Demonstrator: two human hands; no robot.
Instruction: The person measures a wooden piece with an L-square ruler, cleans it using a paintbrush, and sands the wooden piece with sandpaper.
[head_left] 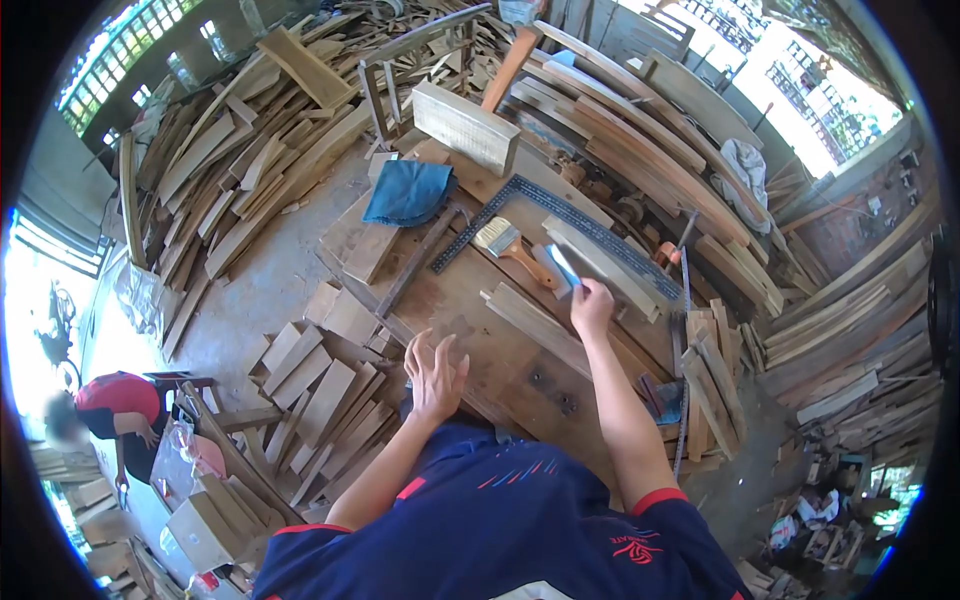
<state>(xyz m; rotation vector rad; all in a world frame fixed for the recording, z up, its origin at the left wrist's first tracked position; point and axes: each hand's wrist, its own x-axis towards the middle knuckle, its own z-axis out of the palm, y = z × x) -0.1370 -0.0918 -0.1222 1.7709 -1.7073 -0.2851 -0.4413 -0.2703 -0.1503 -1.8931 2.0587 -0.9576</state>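
My right hand (592, 307) is closed on a slim white and light-blue flat piece (563, 265) held over the workbench (470, 345); its exact kind is unclear. Fingers spread and bent, my left hand (437, 378) hovers near the bench's front edge with nothing in it. Just left of the held piece lies a wide paintbrush (515, 254) with a wooden handle. A dark metal framing square (590, 228) rests behind it. To the left, a hammer (415, 265) lies slantwise on the bench. A folded blue cloth (408, 192) is beyond the hammer.
A thick pale wood block (465, 127) stands at the bench's far end. Scrap wood (320, 400) is heaped at the left front, with long boards (620, 130) stacked behind. A marked measuring strip (684, 390) hangs at the right. Another person (118, 400) bends over at far left.
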